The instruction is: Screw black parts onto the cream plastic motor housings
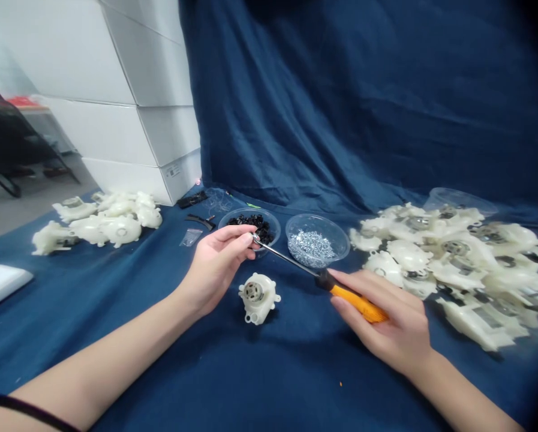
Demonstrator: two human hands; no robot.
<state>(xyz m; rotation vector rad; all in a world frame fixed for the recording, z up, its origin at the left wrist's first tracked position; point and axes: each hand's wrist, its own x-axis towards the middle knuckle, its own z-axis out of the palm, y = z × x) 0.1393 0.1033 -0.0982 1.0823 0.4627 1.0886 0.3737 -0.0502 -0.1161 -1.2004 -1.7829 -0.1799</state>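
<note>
Between thumb and fingertips, my left hand (221,258) pinches a small shiny piece at the screwdriver's tip; it looks like a screw, mostly hidden by the fingers. My right hand (388,312) is wrapped round the orange and black handle of the screwdriver (289,258), whose metal shaft points left to the left fingertips. Below the shaft, untouched on the blue cloth, sits a cream plastic housing (263,303) with a round metal motor end showing. Behind the hands stand a clear bowl of silver screws (311,246) and a clear bowl of small black parts (262,227), partly covered by my left hand.
A heap of cream housings (457,258) lies at the right, and a smaller group (111,222) at the back left. White boxes (129,129) are stacked behind it. A small plastic bag (191,237) and black pieces (201,221) lie left of the bowls. A white object (3,285) sits far left.
</note>
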